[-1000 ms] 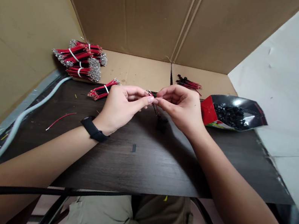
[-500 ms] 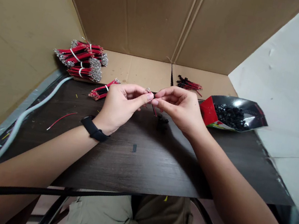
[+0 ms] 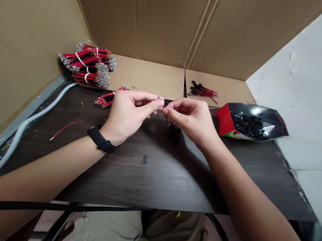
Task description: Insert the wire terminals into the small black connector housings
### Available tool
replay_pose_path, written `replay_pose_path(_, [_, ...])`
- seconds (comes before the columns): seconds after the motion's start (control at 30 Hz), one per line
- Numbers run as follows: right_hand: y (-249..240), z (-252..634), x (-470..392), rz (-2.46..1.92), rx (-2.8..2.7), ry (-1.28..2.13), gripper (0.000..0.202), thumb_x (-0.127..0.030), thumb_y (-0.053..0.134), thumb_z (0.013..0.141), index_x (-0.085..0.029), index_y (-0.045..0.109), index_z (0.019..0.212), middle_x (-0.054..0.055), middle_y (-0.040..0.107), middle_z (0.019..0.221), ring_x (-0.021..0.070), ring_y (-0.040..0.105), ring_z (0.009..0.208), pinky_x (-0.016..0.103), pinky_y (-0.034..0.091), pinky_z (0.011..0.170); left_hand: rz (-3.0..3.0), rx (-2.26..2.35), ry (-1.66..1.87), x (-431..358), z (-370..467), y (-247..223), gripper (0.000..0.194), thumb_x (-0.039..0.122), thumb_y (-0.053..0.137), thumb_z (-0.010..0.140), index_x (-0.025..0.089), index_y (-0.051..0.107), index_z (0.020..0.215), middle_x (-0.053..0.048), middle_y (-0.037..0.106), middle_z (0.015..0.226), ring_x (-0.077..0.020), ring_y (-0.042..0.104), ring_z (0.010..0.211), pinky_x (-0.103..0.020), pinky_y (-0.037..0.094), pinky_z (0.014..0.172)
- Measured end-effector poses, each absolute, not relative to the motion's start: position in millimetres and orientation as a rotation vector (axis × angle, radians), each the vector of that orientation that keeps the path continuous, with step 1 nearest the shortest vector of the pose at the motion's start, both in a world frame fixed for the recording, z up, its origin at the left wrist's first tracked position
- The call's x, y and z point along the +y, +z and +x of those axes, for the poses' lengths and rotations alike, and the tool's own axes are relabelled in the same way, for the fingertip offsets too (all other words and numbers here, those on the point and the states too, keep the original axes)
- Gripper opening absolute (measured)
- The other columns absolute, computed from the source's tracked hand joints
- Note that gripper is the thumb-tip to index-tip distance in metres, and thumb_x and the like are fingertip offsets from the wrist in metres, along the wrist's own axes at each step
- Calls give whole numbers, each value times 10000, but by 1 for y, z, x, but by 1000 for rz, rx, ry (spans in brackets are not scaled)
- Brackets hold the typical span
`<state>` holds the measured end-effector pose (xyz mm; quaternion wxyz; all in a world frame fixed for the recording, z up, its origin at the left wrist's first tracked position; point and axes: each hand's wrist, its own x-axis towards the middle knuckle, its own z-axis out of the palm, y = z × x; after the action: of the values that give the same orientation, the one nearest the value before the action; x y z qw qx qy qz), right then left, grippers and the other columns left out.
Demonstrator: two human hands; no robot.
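My left hand point(image 3: 131, 111) pinches red and black wires point(image 3: 168, 120) between thumb and forefinger, with small metal ends showing above the fingertips. Close beside it, my right hand point(image 3: 191, 116) is closed in a pinch on the same wires, thumb against fingers. The wires slant down between the two hands; whether a connector housing is on them is hidden by the fingers. Below my right hand, a few small black connector housings point(image 3: 174, 134) lie on the dark table point(image 3: 169, 179). A tied bundle of red and black wires point(image 3: 109, 97) rests just behind my left hand.
Several larger wire bundles point(image 3: 88, 65) are stacked at the back left. Wires with black connectors point(image 3: 203, 90) lie on the cardboard at the back. A box point(image 3: 225, 121) of black housings stands at right. One loose red wire point(image 3: 67, 129) and a grey cable point(image 3: 19, 134) are at left.
My right hand has shifted slightly down, and its fingertips have drawn a little apart from my left hand's, showing more red wire between them. My left hand has barely moved.
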<state>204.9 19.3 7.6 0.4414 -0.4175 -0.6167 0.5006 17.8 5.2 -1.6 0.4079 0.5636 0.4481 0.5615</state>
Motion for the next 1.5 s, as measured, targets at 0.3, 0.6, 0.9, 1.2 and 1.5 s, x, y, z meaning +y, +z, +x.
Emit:
replay_pose_path(0.3, [6,207,19,-1033,-1657,1077,439,-577,953,728,-166,817,798,26,710,695,125,527,630,282,393,583,1487,1158,1413,7,16,-3,183,355,921,850,191,882,922,-59,834,889,-200,773,818,-275,625,702])
replay_pose_path(0.6, [7,209,18,-1024,-1713,1015,418,-558,916,788,-156,820,850,28,720,728,124,516,645,284,388,590,1473,1139,1436,7,15,-3,151,338,930,840,205,883,896,-48,831,877,-202,776,835,-290,633,765])
replay_pose_path(0.9, [8,208,17,-1032,-1715,999,355,-480,931,782,-155,796,823,14,713,709,106,526,617,260,392,562,1494,1156,1431,7,15,-3,185,352,934,850,193,897,936,-65,846,917,-224,797,874,-307,662,810])
replay_pose_path(1.2, [5,211,21,-978,-1777,873,217,-347,875,837,-136,822,838,16,730,705,96,521,595,253,371,544,1497,1129,1438,6,15,-2,252,413,951,829,179,891,902,-59,825,838,-181,735,737,-267,589,684])
replay_pose_path(1.5, [9,208,13,-933,-1868,734,301,-449,812,938,-152,809,885,18,743,746,117,539,658,281,412,638,1530,1054,1443,7,14,-3,120,301,915,869,190,872,861,-28,809,812,-131,678,691,-232,532,651])
